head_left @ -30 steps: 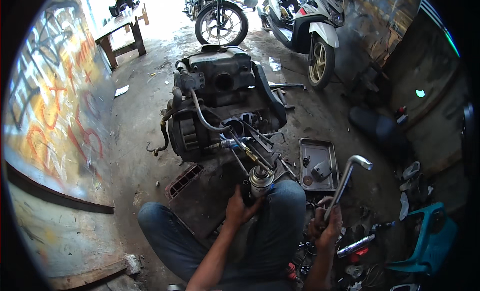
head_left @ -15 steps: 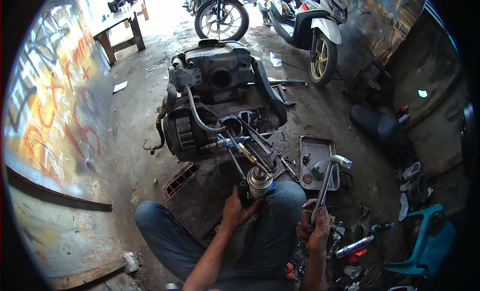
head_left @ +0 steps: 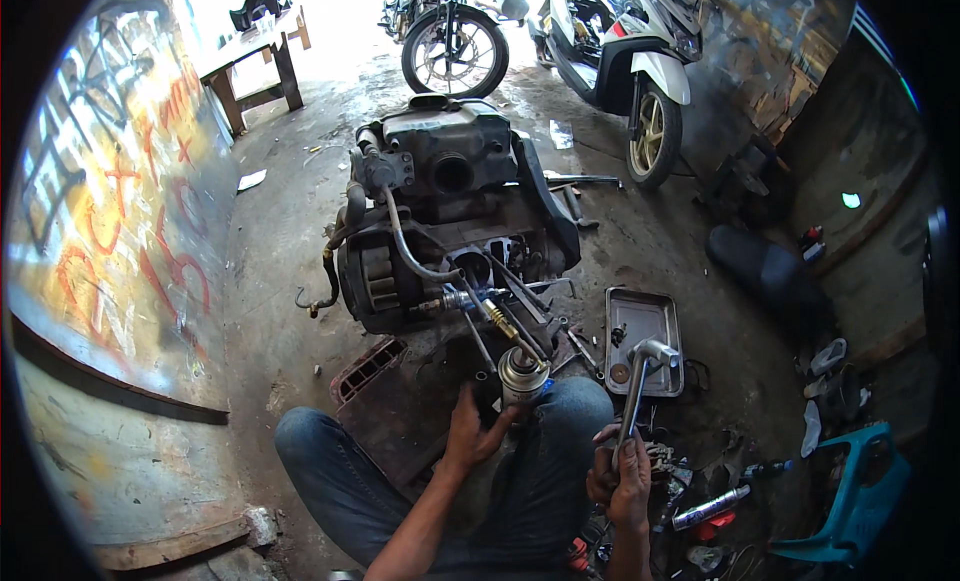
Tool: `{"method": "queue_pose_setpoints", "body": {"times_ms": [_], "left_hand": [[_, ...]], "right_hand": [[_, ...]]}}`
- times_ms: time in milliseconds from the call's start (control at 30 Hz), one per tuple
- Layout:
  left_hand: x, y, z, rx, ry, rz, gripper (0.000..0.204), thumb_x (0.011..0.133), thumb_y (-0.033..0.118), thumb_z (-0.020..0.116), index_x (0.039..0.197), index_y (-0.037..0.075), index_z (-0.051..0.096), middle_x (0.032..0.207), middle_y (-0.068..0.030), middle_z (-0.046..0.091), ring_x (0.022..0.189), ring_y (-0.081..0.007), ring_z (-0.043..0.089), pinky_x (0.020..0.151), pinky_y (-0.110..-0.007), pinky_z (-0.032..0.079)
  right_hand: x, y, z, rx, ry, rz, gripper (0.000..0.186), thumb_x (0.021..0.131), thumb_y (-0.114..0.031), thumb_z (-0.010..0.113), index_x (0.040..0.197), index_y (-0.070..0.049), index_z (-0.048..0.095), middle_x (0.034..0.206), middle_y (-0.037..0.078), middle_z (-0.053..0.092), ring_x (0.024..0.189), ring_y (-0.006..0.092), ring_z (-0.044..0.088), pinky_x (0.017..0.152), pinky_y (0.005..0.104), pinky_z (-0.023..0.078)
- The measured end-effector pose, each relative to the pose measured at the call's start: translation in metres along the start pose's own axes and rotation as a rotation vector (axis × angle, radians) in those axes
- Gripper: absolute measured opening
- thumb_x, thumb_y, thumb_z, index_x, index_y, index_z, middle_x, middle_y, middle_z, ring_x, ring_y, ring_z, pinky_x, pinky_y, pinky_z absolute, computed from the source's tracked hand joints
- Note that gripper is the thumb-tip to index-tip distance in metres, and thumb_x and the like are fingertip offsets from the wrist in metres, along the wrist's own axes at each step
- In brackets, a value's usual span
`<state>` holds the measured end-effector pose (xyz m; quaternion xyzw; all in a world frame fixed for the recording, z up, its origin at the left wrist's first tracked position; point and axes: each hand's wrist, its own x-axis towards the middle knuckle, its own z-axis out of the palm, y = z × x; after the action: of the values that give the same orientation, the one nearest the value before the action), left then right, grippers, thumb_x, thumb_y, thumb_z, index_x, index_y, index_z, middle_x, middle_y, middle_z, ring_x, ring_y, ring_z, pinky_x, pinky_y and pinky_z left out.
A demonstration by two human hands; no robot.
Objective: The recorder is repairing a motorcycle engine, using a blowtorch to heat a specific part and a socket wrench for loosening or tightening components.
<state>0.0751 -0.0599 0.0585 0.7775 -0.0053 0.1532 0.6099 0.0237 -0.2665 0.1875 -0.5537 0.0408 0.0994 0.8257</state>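
Note:
My left hand point(head_left: 468, 431) is curled at the left side of a gas torch canister point(head_left: 522, 377), its thumb against the can's lower part; a dark shape hides some fingers. From the can top a brass torch head point(head_left: 502, 321) points up toward the engine. My right hand point(head_left: 622, 476) is wrapped around the shaft of an L-shaped socket wrench point(head_left: 634, 401), whose bent end is up, in front of the metal tray in view. Ahead of my knees stands a greasy scooter engine point(head_left: 440, 211) with a round opening and a hose point(head_left: 399, 236).
A metal tray point(head_left: 612, 331) holding small parts lies right of the engine. Loose parts, a spray can point(head_left: 711, 508) and a teal plastic chair point(head_left: 858, 491) are at my right. A black seat point(head_left: 765, 271) lies farther off. A scooter point(head_left: 655, 76) and another motorcycle's wheel point(head_left: 455, 56) stand behind.
The view has shifted, so the scene sits slightly lower and farther right. The wrench's bent end has dropped a little and moved left against the tray. Both hands keep their grips.

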Motion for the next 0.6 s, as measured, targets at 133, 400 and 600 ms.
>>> {"method": "queue_pose_setpoints", "body": {"times_ms": [133,400,600], "left_hand": [[-0.014,-0.010,-0.008,-0.071,0.182,0.019,0.038,0.092,0.030,0.060,0.114,0.001,0.049,0.103,-0.0155,0.059,0.084,-0.0266,0.058,0.072,-0.035,0.049],[-0.025,0.091,-0.067,-0.826,0.323,-0.011,0.036,0.099,0.042,0.043,0.096,0.006,0.039,0.084,-0.0103,0.042,0.065,-0.0168,0.046,0.054,-0.030,0.044],[-0.022,0.110,-0.097,-0.494,0.052,0.243,0.036,0.100,0.034,0.052,0.099,-0.002,0.052,0.078,-0.0110,0.061,0.059,-0.0189,0.056,0.051,-0.030,0.045]], "right_hand": [[-0.012,-0.001,0.001,-0.007,-0.048,0.085,0.038,0.105,-0.036,0.038,0.116,-0.002,0.050,0.058,-0.004,0.031,0.043,0.0033,0.026,0.039,0.0213,0.021],[-0.030,0.005,0.003,-0.432,-0.412,0.631,0.037,0.104,-0.034,0.044,0.123,-0.004,0.051,0.065,-0.004,0.043,0.055,0.0051,0.038,0.048,0.0222,0.032],[-0.027,0.020,0.030,-0.733,-0.628,0.591,0.047,0.103,-0.044,0.042,0.126,-0.004,0.051,0.066,0.003,0.048,0.061,0.0110,0.046,0.055,0.0311,0.039]]}}
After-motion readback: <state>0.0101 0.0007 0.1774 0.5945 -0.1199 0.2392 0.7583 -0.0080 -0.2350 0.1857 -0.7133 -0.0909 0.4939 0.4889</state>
